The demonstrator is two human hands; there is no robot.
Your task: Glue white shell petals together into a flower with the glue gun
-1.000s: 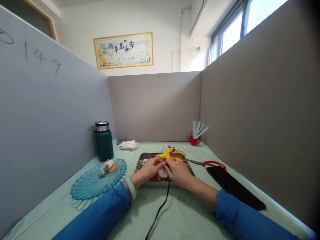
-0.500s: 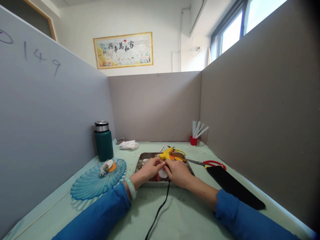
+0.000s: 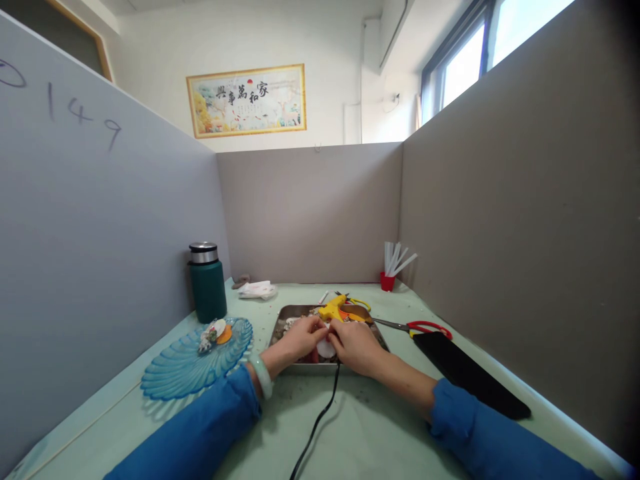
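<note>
My left hand (image 3: pixel 304 335) and my right hand (image 3: pixel 354 341) meet over a metal tray (image 3: pixel 305 368), fingertips pinched close together. Whatever sits between them is small and mostly hidden; I cannot make it out. Just below the fingertips shows a round white piece that looks like a shell (image 3: pixel 326 349). Behind the hands a yellow glue gun (image 3: pixel 332 308) rests across the tray, and its black cord (image 3: pixel 320 417) runs toward me. More shell-like pieces lie in the tray, partly covered by my hands.
On the left stand a blue scalloped plate (image 3: pixel 175 370) bearing a small shell cluster (image 3: pixel 216 335) and a green bottle (image 3: pixel 209 287). To the right lie red-handled scissors (image 3: pixel 430 327) and a black flat object (image 3: pixel 470 373). A red cup (image 3: pixel 387 283) holds white sticks. Grey partitions enclose the table.
</note>
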